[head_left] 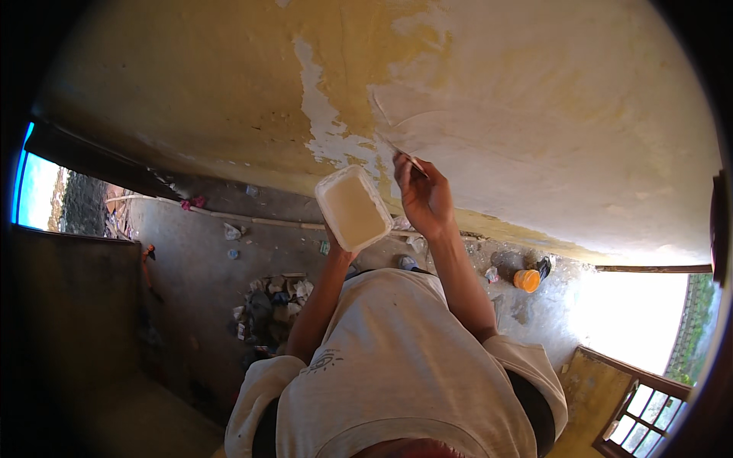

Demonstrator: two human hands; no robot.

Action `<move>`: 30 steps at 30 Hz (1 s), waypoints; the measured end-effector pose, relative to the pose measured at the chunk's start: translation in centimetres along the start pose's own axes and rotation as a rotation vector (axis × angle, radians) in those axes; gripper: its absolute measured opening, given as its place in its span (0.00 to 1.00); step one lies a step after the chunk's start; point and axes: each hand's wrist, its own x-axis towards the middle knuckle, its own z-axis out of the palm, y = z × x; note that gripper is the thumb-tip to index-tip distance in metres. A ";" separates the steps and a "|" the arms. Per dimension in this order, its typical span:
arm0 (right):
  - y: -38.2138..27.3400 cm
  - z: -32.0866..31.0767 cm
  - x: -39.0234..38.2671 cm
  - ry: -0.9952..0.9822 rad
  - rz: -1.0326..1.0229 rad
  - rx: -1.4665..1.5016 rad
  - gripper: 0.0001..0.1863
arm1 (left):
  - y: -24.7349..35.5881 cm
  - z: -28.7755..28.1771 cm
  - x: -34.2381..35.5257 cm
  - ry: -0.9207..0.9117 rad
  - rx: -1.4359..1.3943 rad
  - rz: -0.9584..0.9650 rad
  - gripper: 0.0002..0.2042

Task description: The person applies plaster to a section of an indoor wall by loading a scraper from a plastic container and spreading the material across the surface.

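My left hand [340, 249] holds a white rectangular container [353, 206] from beneath, its fingers mostly hidden; pale cream material is inside. To its right, my right hand [424, 195] is closed on a thin scraper-like tool [406, 156], whose far end is at or very near the wall [534, 99]; whether it touches is hard to tell. The wall is yellowish, with irregular white patches [321, 114] left of the tool and a broad smoother pale coating on the right.
An orange bucket [526, 281] stands on the grey floor [183, 275] at right. A debris pile [279, 313] lies left of my body, a long pole [271, 222] along the wall's foot, an orange object [147, 263] farther left. A barred window [641, 420] is at lower right.
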 end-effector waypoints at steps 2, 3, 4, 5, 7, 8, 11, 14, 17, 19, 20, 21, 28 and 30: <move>0.1 -1.4 2.9 0.051 0.024 -0.049 0.17 | -0.2 -1.0 0.1 -0.016 -0.002 -0.006 0.25; -0.3 -0.8 3.7 0.053 0.029 -0.048 0.17 | -0.2 -1.6 0.0 -0.029 -0.010 -0.001 0.26; -1.1 0.6 4.0 -0.003 -0.027 -0.023 0.14 | -0.3 -1.9 0.0 -0.026 -0.009 0.001 0.26; -1.9 2.0 3.8 -0.058 -0.082 0.002 0.12 | -0.4 -2.1 0.0 -0.025 -0.012 0.000 0.26; -4.5 5.7 2.0 -0.149 -0.065 0.271 0.13 | -0.4 -2.3 0.0 -0.003 -0.006 0.009 0.26; -5.3 7.3 0.6 -0.202 -0.066 0.321 0.13 | -0.5 -2.2 0.0 0.011 -0.004 0.010 0.26; -5.5 9.6 -3.4 -0.390 -0.033 0.441 0.13 | -0.7 -2.2 0.0 0.047 -0.001 0.021 0.26; -3.9 8.1 -4.9 -0.364 -0.125 0.259 0.17 | -0.6 -2.0 0.0 0.069 0.003 0.027 0.27; -1.3 3.9 -2.7 -0.119 -0.086 -0.003 0.18 | -0.1 -1.8 -0.2 0.103 0.014 0.055 0.27; 0.4 1.8 0.1 0.022 0.072 0.004 0.15 | 0.0 -1.5 0.0 0.129 0.026 0.066 0.27; 1.0 1.7 1.5 0.020 0.070 0.007 0.15 | 0.0 -1.3 0.0 0.131 0.028 0.063 0.28; 1.3 1.8 3.0 -0.002 0.080 0.018 0.14 | -0.2 -1.0 0.1 0.137 0.036 0.062 0.28; -3.1 10.5 -0.1 -0.378 0.049 0.468 0.10 | 0.2 -1.0 -0.7 -0.080 -0.011 0.033 0.29; -3.5 10.9 -2.9 -0.484 -0.013 0.456 0.13 | 0.0 -1.8 -0.8 -0.064 -0.020 0.030 0.29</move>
